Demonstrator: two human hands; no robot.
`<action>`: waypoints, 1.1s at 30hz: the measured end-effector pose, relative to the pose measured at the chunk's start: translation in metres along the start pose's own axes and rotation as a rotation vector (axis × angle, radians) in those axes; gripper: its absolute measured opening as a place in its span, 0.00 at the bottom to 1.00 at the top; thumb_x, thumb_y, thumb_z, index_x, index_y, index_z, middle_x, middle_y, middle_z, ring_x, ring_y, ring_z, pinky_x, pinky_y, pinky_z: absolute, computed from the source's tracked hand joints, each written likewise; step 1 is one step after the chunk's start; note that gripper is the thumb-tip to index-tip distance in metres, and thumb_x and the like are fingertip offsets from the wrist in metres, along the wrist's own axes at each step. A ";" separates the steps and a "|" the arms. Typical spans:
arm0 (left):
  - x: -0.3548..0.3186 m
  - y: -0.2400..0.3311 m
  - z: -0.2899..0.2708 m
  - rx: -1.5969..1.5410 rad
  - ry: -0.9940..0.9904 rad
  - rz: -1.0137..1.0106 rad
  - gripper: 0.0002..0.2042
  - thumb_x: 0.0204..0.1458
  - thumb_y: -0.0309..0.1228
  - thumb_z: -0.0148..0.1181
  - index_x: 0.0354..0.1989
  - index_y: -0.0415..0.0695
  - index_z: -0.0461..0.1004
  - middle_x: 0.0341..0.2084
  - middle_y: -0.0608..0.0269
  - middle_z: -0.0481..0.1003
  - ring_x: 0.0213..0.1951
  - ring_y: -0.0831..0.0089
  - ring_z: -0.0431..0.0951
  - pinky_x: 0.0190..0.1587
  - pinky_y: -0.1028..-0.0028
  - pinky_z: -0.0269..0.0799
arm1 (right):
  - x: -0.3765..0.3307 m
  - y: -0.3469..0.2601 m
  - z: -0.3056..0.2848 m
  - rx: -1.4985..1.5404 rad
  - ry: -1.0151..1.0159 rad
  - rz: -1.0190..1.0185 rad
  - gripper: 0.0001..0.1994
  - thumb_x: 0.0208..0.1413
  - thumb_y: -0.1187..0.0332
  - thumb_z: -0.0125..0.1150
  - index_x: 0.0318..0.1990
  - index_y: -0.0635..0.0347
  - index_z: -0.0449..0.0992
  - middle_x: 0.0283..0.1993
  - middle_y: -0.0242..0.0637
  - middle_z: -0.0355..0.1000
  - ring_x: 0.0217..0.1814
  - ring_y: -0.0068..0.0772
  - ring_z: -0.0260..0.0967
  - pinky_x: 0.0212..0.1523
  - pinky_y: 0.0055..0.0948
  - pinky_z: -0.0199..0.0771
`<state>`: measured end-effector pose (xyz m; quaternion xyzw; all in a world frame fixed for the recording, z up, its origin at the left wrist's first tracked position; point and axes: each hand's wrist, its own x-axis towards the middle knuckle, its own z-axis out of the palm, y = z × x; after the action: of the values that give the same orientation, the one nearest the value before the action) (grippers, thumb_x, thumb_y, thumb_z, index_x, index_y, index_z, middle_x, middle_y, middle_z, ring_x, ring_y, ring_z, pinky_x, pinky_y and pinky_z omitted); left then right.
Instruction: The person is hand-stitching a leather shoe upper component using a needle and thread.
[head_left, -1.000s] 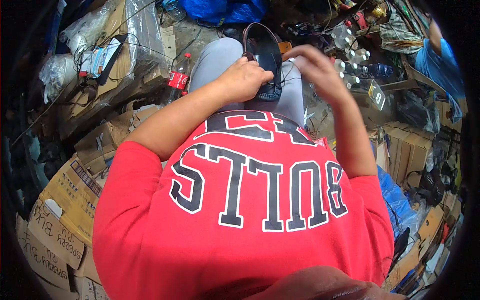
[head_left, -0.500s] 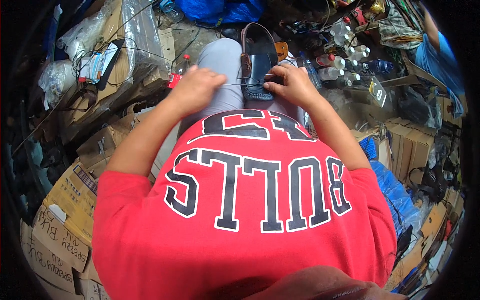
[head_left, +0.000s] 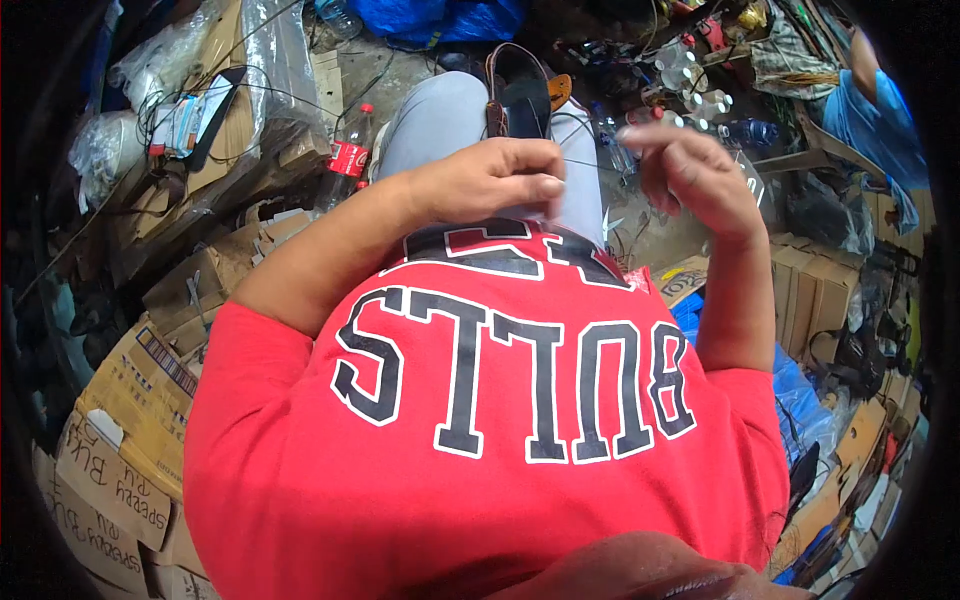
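A dark moccasin-style shoe [head_left: 524, 88] with brown edging and a tan tab lies between my grey-trousered knees [head_left: 440, 115]. My left hand [head_left: 495, 182] is over the shoe's near end and hides it, the fingers curled and pinched together. From its fingertips a thin dark thread [head_left: 588, 163] runs rightward across my right knee. Off to the right, above the floor, my right hand [head_left: 695, 178] is raised and smeared by motion. Its fingers are partly curled, and the thread leads toward them; the thread's end cannot be made out.
A bottle with a red cap and label [head_left: 346, 155] stands left of my knees. Several clear bottles [head_left: 705, 103] crowd the right. Cardboard [head_left: 140, 400] lies at the left, a blue plastic sheet [head_left: 435, 20] ahead. Another person's arm and blue clothing [head_left: 880, 110] show at the far right.
My left hand has moved right, from beside the left knee to over the shoe. The right hand has left the shoe and swung out to the right.
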<state>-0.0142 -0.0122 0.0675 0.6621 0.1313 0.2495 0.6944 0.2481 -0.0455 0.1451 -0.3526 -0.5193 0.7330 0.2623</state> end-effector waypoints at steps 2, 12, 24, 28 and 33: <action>-0.011 0.004 -0.010 0.126 0.028 -0.380 0.06 0.53 0.29 0.55 0.30 0.39 0.70 0.27 0.61 0.72 0.31 0.71 0.73 0.36 0.72 0.67 | -0.011 0.021 -0.003 -0.343 0.114 0.245 0.16 0.61 0.61 0.51 0.51 0.58 0.73 0.29 0.32 0.71 0.33 0.20 0.66 0.36 0.22 0.67; -0.203 0.076 -0.187 1.487 0.777 -0.666 0.09 0.46 0.32 0.60 0.33 0.41 0.77 0.32 0.53 0.75 0.36 0.56 0.75 0.40 0.67 0.70 | -0.194 0.133 -0.142 -1.146 0.832 0.717 0.14 0.52 0.61 0.59 0.43 0.58 0.77 0.39 0.43 0.76 0.41 0.38 0.74 0.43 0.31 0.70; 0.005 -0.029 -0.034 0.861 0.181 -0.043 0.17 0.44 0.35 0.65 0.45 0.49 0.75 0.45 0.60 0.72 0.48 0.61 0.72 0.48 0.68 0.68 | -0.009 0.094 -0.046 -0.777 0.369 0.282 0.15 0.53 0.75 0.54 0.48 0.56 0.75 0.37 0.39 0.70 0.33 0.32 0.67 0.38 0.30 0.68; 0.044 -0.059 -0.032 0.889 0.138 -0.068 0.17 0.42 0.37 0.66 0.42 0.47 0.75 0.41 0.60 0.72 0.44 0.61 0.73 0.45 0.68 0.69 | 0.039 0.090 -0.036 -0.692 0.396 0.014 0.12 0.47 0.78 0.60 0.41 0.59 0.78 0.34 0.34 0.71 0.34 0.22 0.68 0.38 0.23 0.69; 0.057 -0.065 -0.040 0.861 -0.048 -0.161 0.14 0.41 0.39 0.67 0.34 0.44 0.76 0.36 0.62 0.69 0.40 0.64 0.72 0.41 0.70 0.68 | 0.058 0.103 -0.046 -0.657 0.361 0.022 0.08 0.44 0.81 0.62 0.33 0.61 0.79 0.31 0.31 0.71 0.35 0.21 0.70 0.38 0.20 0.71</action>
<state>0.0246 0.0514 0.0082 0.8845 0.2583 0.1014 0.3751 0.2469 -0.0091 0.0243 -0.5471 -0.6685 0.4558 0.2147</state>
